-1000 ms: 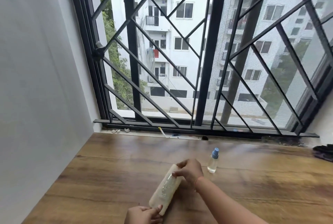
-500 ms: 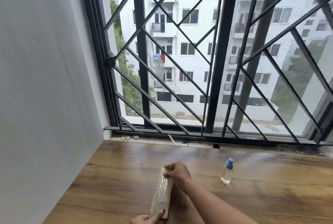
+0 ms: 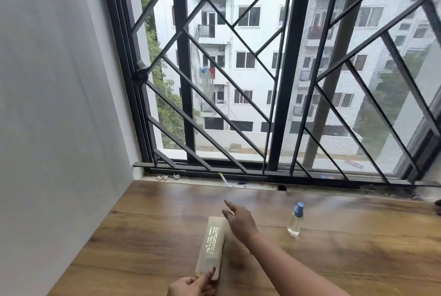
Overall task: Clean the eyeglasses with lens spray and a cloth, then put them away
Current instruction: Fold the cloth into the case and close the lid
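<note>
Cream eyeglass case on wooden tabletop; left hand pinches near end; right hand, fingers loosely spread, at far end. Spray bottle upright, right.

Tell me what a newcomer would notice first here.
The black diamond grille fills the back, with apartment blocks beyond it. On the wooden top near the front lies a pale case, the left hand pinching its near end and the right hand open by its far end. A blue-capped bottle stands upright to their right.
</note>
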The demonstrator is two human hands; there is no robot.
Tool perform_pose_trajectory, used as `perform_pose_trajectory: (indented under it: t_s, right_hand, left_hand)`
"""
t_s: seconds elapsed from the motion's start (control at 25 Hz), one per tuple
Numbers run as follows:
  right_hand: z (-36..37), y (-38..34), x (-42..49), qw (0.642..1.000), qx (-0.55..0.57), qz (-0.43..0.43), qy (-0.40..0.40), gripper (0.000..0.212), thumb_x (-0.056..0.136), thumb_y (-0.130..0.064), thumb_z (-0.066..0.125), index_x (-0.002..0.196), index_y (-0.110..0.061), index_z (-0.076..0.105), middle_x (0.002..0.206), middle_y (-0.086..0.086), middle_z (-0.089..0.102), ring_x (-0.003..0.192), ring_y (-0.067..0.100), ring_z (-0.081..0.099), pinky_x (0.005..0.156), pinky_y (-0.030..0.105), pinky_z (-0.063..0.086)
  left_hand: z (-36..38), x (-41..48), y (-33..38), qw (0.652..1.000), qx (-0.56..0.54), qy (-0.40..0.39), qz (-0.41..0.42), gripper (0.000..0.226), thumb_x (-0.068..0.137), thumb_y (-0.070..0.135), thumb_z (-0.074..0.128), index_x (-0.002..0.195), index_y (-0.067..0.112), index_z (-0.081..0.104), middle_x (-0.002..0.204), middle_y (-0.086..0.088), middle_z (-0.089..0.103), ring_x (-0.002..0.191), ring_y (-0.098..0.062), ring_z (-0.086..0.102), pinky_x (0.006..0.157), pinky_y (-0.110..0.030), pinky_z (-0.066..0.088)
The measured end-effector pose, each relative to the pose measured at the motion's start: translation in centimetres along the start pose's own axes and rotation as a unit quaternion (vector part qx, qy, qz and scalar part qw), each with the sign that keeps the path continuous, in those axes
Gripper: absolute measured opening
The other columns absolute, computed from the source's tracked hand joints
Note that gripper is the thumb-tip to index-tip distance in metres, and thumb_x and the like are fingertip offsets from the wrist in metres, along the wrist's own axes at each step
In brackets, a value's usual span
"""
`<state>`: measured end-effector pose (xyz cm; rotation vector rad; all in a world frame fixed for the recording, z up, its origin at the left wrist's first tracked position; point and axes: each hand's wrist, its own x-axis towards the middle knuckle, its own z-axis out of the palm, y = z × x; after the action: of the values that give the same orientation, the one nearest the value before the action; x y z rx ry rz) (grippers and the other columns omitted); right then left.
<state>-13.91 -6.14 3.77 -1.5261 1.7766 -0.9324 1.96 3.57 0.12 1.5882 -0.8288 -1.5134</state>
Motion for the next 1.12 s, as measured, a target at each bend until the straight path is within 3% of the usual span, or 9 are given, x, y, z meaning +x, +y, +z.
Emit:
perform_pose_trajectory:
  t_s: [0.08, 0.16, 0.28, 0.44, 0.56, 0.76, 1.0, 1.12]
  right_hand:
    - [-2.5, -0.5, -1.0, 0.989, -0.057, -0.081, 0.114, 0.040, 0.087, -0.005, 0.059, 0.127, -0.001, 0.054, 0.136, 0.014, 0.052, 0.128, 0.023, 0.047, 0.106, 0.023, 0.031]
    - [-5.6, -0.5, -2.1, 0.950, -0.110, -0.156, 0.248, 0.042, 0.074, 0.005, 0.070, 0.115, 0.003, 0.062, 0.125, 0.019, 0.060, 0.122, 0.031, 0.053, 0.105, 0.035, 0.039]
    - [-10.5, 1.3, -2.9, 0.912, -0.163, -0.166, 0.338, 0.052, 0.062, 0.005, 0.081, 0.111, 0.007, 0.064, 0.117, 0.026, 0.062, 0.116, 0.039, 0.054, 0.101, 0.048, 0.041]
    - [-13.6, 4.1, -3.8, 0.954, -0.128, -0.041, 0.268, 0.066, 0.067, -0.009, 0.082, 0.124, 0.006, 0.053, 0.126, 0.024, 0.057, 0.121, 0.036, 0.050, 0.104, 0.040, 0.038]
    - [-13.0, 6.0, -4.6, 0.971, -0.104, 0.020, 0.213, 0.071, 0.068, -0.011, 0.081, 0.130, -0.001, 0.049, 0.121, 0.020, 0.059, 0.114, 0.033, 0.053, 0.094, 0.032, 0.040]
    - [-11.9, 7.4, -4.9, 0.973, -0.067, 0.079, 0.208, 0.042, 0.076, -0.008, 0.072, 0.115, -0.001, 0.057, 0.105, 0.021, 0.066, 0.095, 0.032, 0.060, 0.079, 0.031, 0.043]
    - [-11.3, 7.2, -4.4, 0.970, -0.057, 0.114, 0.207, 0.030, 0.078, -0.011, 0.071, 0.103, 0.002, 0.065, 0.108, 0.021, 0.067, 0.096, 0.032, 0.063, 0.082, 0.032, 0.046]
    - [-9.0, 5.8, -3.9, 0.980, -0.059, 0.098, 0.162, 0.033, 0.077, -0.015, 0.072, 0.106, 0.000, 0.066, 0.110, 0.018, 0.068, 0.099, 0.031, 0.063, 0.084, 0.032, 0.046]
  left_hand:
    - [-0.1, 0.0, 0.0, 1.000, -0.003, -0.003, -0.003, 0.046, 0.056, 0.006, 0.088, 0.065, -0.028, 0.058, 0.057, -0.027, 0.067, 0.047, -0.028, 0.065, 0.040, -0.019, 0.050]
    - [0.0, 0.0, -0.1, 1.000, -0.016, -0.007, -0.004, 0.050, 0.057, 0.004, 0.088, 0.068, -0.032, 0.055, 0.057, -0.026, 0.066, 0.045, -0.028, 0.061, 0.039, -0.021, 0.050]
    - [0.4, -0.4, 0.1, 0.999, -0.037, 0.015, -0.009, 0.042, 0.058, 0.002, 0.086, 0.063, -0.026, 0.056, 0.053, -0.027, 0.060, 0.040, -0.025, 0.056, 0.035, -0.025, 0.048]
    - [0.8, -0.3, -0.1, 0.998, -0.048, 0.050, -0.010, 0.040, 0.056, 0.011, 0.089, 0.062, -0.019, 0.062, 0.056, -0.029, 0.066, 0.048, -0.030, 0.066, 0.041, -0.030, 0.055]
    - [0.8, -0.4, -0.1, 0.997, -0.055, 0.054, -0.016, 0.041, 0.054, 0.013, 0.090, 0.062, -0.016, 0.063, 0.056, -0.027, 0.067, 0.055, -0.034, 0.068, 0.044, -0.033, 0.057]
    - [0.2, -0.3, -0.4, 0.997, -0.056, 0.034, -0.030, 0.041, 0.051, 0.013, 0.090, 0.062, -0.016, 0.063, 0.059, -0.028, 0.068, 0.055, -0.035, 0.069, 0.046, -0.035, 0.058]
    - [0.1, -0.1, -0.5, 0.998, -0.058, 0.022, -0.031, 0.039, 0.051, 0.011, 0.090, 0.061, -0.016, 0.064, 0.058, -0.029, 0.067, 0.054, -0.036, 0.069, 0.044, -0.035, 0.057]
    - [0.3, 0.1, -0.6, 0.998, -0.057, 0.027, -0.028, 0.038, 0.051, 0.011, 0.090, 0.061, -0.015, 0.064, 0.058, -0.028, 0.067, 0.054, -0.036, 0.069, 0.045, -0.036, 0.057]
